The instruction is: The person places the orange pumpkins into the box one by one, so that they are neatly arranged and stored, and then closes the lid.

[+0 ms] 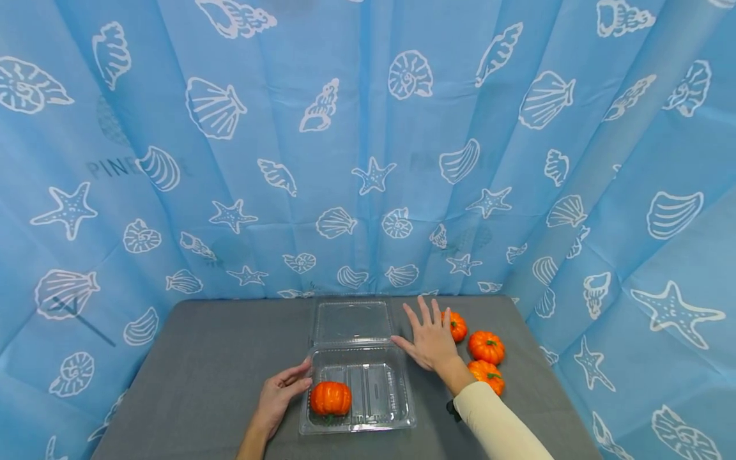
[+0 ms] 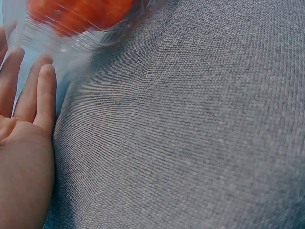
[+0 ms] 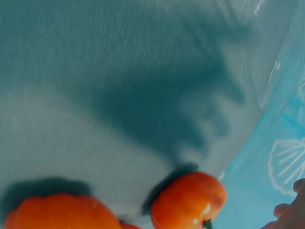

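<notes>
A clear plastic clamshell container lies on the table with its lid laid back towards the curtain. One small orange pumpkin sits in the left part of its base and shows through the plastic in the left wrist view. My left hand is at the container's left edge, its fingertips at the rim; the left wrist view shows several fingers fairly straight. Spread wide, my right hand is above the table, right of the container, holding nothing. Its shadow falls on the cloth in the right wrist view.
Beside the right hand and forearm are more pumpkins: one partly behind the fingers, another pumpkin to its right, and a third pumpkin nearer the sleeve. A blue shell-print curtain surrounds the grey table.
</notes>
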Available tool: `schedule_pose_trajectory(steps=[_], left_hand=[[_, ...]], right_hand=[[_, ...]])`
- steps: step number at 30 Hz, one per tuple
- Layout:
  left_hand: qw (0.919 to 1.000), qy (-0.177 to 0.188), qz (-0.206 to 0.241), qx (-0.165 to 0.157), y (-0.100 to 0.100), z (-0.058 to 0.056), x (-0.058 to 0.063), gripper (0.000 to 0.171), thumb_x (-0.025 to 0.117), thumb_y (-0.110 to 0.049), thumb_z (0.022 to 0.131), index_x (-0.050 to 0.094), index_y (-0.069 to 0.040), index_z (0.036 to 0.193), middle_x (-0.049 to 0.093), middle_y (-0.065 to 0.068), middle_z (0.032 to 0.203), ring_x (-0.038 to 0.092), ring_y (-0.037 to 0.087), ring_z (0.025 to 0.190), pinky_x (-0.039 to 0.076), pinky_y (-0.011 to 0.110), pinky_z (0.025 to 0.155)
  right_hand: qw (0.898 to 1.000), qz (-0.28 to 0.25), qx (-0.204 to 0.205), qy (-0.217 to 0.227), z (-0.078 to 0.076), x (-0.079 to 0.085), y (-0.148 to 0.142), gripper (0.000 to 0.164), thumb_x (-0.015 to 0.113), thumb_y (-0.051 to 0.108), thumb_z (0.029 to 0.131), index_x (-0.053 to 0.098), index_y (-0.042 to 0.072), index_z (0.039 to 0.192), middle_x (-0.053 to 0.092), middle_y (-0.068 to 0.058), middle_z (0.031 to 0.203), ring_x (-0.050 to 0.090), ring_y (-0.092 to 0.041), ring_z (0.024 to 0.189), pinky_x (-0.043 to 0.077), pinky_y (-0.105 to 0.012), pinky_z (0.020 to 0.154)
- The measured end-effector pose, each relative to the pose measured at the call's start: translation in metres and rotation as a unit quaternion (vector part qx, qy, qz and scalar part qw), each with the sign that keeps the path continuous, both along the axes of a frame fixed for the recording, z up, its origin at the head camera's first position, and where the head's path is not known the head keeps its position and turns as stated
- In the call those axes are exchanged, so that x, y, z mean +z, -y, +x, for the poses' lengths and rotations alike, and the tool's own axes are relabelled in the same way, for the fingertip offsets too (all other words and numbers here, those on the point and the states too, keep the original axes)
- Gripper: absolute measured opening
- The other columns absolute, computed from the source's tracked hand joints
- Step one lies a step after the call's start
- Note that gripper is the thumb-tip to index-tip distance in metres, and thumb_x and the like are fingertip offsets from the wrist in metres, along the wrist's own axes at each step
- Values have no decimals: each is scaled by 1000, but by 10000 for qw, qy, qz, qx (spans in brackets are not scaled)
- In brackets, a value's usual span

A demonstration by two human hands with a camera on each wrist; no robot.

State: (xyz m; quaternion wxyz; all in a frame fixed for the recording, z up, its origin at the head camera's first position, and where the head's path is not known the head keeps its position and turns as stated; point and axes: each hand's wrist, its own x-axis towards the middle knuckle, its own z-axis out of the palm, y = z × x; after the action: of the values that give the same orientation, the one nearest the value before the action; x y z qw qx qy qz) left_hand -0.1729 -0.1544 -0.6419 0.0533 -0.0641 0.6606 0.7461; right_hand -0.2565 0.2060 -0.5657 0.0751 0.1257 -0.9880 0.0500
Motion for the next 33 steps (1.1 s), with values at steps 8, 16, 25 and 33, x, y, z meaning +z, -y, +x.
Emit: schedule_pose_trajectory(steps=[8, 16, 25, 33], left_hand=[[9999, -92, 40, -15, 0, 3, 3, 46, 78, -2, 86, 67, 5, 130, 63, 16, 140, 71, 2, 109, 57, 18, 89], [9999, -118, 56, -40, 0, 1, 1, 46, 77, -3, 87, 66, 4, 132, 64, 14, 140, 72, 6, 111, 57, 19, 90], [9999, -133, -89, -30, 0, -1, -2, 47, 78, -6, 87, 66, 5, 131, 69, 3, 134, 70, 1, 109, 57, 18, 89], [10000, -28, -23, -30, 0, -3, -1, 47, 78, -7, 87, 67, 3, 131, 69, 2, 135, 70, 0, 110, 58, 20, 89]], right_hand=[[9992, 37, -289, 289, -15, -5, -22, 91, 42, 80, 92, 27, 25, 163, 18, -17, 170, 16, -51, 155, 10, -77, 120], [9977, -41, -382, 564, -21, 7, -34, 94, 61, 72, 88, 33, 19, 161, 23, -24, 167, 22, -54, 151, 16, -77, 118], [9922, -80, -618, 1084, -30, 9, -61, 105, 76, 64, 81, 29, 14, 161, 25, -29, 164, 27, -57, 146, 18, -80, 115], [9837, -216, -754, 1616, -37, 13, -81, 108, 81, 57, 80, 27, 10, 160, 27, -34, 161, 27, -60, 143, 15, -83, 113]])
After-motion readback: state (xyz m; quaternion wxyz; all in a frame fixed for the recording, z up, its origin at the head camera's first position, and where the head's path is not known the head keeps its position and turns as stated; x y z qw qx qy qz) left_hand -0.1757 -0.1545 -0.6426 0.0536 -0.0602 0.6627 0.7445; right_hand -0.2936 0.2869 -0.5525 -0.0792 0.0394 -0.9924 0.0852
